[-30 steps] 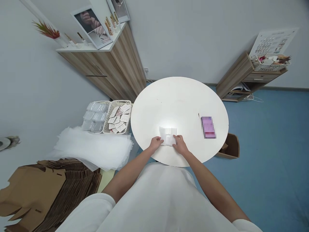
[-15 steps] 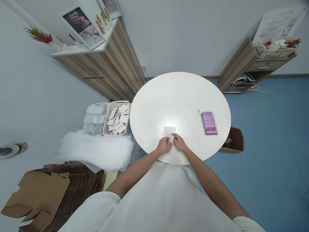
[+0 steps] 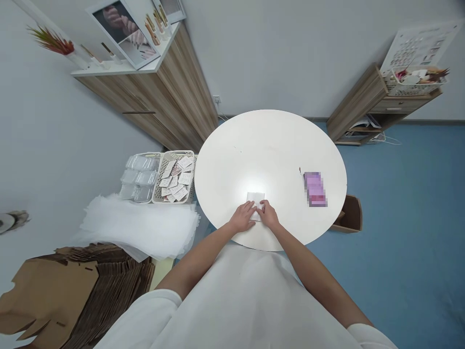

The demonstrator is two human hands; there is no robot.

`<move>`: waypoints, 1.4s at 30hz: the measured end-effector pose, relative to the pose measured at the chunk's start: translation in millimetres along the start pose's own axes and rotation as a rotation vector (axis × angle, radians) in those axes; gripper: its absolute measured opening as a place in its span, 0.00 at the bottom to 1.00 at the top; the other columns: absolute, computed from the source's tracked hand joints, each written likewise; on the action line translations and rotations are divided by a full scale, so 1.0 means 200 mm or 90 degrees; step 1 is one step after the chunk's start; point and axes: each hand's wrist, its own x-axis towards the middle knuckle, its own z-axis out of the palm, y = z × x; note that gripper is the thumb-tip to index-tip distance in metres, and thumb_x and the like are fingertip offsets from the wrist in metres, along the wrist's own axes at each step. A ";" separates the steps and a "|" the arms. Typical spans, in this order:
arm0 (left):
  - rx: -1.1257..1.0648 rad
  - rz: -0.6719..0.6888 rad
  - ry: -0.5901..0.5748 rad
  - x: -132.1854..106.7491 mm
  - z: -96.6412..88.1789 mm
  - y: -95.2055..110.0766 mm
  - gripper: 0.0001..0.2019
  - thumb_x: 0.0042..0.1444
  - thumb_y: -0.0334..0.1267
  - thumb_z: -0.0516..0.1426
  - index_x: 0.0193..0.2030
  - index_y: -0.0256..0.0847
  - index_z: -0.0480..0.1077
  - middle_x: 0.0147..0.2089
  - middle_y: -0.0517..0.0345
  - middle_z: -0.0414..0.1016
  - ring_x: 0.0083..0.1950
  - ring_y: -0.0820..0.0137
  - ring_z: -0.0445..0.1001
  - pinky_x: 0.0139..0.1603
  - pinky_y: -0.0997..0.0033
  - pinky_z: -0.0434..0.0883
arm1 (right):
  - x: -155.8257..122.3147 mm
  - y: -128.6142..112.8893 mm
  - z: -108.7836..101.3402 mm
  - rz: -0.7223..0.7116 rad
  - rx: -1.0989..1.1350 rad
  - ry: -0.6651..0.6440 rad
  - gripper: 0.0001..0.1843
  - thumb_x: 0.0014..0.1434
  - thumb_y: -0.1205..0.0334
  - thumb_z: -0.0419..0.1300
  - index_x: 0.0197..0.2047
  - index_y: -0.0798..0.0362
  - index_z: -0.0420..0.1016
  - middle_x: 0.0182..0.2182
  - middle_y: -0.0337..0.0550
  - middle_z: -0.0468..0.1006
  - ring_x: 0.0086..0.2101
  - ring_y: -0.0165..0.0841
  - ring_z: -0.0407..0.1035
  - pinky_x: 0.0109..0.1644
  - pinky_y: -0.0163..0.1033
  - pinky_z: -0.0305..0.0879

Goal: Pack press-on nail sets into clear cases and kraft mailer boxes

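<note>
A small flat white rectangular packet (image 3: 256,196) lies near the front edge of the round white table (image 3: 269,140); its exact kind is hard to make out. My left hand (image 3: 242,217) rests on its left side, fingers stretched out over the surface. At the packet's right side is my right hand (image 3: 269,214), its fingers bent and gripping that edge. Both hands cover much of the packet's lower part.
A pixelated purple phone-shaped object (image 3: 315,189) lies on the table's right side. Left of the table stand a basket of printed cards (image 3: 178,182), a basket of clear packs (image 3: 140,177), white sheets (image 3: 141,225) and folded cardboard (image 3: 54,295). An open carton (image 3: 352,213) sits at right.
My left hand has gone from a pinch at the packet to lying flatter across it, fingers extended. My right hand stays at the right edge. The view has shifted slightly.
</note>
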 end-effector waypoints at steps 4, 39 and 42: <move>0.012 -0.001 -0.004 0.01 0.02 -0.01 0.26 0.48 0.37 0.55 0.56 0.46 0.56 0.64 0.55 0.48 0.64 0.60 0.42 0.61 0.57 0.44 | -0.07 0.00 -0.05 -0.173 -0.145 0.051 0.27 0.54 0.59 0.50 0.57 0.51 0.51 0.54 0.50 0.58 0.53 0.40 0.54 0.51 0.45 0.55; -0.330 -0.290 0.172 0.06 0.09 -0.16 0.18 0.46 0.35 0.56 0.46 0.42 0.62 0.37 0.58 0.67 0.31 0.74 0.66 0.36 0.73 0.65 | 0.03 -0.01 -0.05 0.015 -0.053 0.013 0.20 0.52 0.53 0.49 0.46 0.52 0.61 0.36 0.44 0.66 0.34 0.33 0.64 0.34 0.37 0.60; -0.301 -0.303 0.185 0.06 0.10 -0.16 0.19 0.45 0.37 0.57 0.46 0.42 0.62 0.37 0.59 0.67 0.31 0.74 0.67 0.35 0.73 0.65 | 0.02 0.00 -0.02 0.047 -0.061 0.051 0.24 0.53 0.51 0.49 0.52 0.50 0.55 0.40 0.45 0.66 0.35 0.34 0.64 0.33 0.37 0.59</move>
